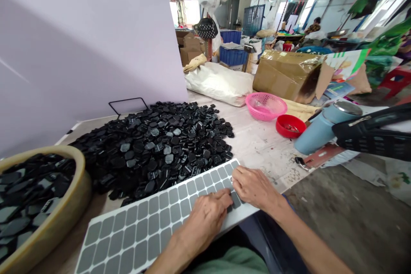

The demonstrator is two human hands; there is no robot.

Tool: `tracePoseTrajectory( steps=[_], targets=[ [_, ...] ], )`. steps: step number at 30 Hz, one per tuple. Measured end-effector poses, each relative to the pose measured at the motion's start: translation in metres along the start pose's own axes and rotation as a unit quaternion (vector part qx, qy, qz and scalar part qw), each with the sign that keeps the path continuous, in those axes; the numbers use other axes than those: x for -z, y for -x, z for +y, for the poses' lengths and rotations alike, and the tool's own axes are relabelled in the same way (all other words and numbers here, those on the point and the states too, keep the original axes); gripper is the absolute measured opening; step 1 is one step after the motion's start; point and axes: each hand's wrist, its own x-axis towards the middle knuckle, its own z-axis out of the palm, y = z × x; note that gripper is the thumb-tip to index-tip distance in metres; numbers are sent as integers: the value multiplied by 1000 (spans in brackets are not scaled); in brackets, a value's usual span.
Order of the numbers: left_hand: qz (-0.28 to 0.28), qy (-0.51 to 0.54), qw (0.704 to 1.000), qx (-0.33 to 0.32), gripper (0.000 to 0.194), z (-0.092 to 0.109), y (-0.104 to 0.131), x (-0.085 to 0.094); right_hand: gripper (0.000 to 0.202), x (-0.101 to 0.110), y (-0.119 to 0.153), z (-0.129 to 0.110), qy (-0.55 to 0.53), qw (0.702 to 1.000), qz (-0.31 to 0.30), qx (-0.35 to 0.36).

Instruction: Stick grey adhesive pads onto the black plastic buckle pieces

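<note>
Head cam: the gridded white tray (240, 216) sits at the near edge of the desk (253, 145), just in front of a big heap of loose black pieces (170, 137). Left hand (210, 209) has its fingers bunched and pressed down on the cells; right hand (253, 186) is curled at the tray's right end. Can't tell if either grip is pinching anything. Progress-wise, most visible cells look evenly grey, so maybe nearly done there, but tons of pieces remain, plus a tubful (80, 162) on the left.
</note>
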Motion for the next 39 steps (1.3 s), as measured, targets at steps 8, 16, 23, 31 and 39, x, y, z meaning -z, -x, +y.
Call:
tracePoseTrajectory(
  steps=[8,16,23,31,39],
  targets=[
    [-23,-206,974,-86,24,8,-2,-2,13,2,-10,5,-182,983,-5,-17],
    [129,-143,981,-9,27,4,9,34,28,-1,6,38,-409,901,46,-137],
    [232,-453,844,170,24,-24,-2,108,41,-14,41,35,-519,775,116,-343],
    [237,-454,838,190,23,-27,-21,124,41,-20,37,25,-532,787,92,-300],
    [270,-214,926,153,29,-11,-2,109,44,-14,33,-30,-567,801,25,-189]
  ],
)
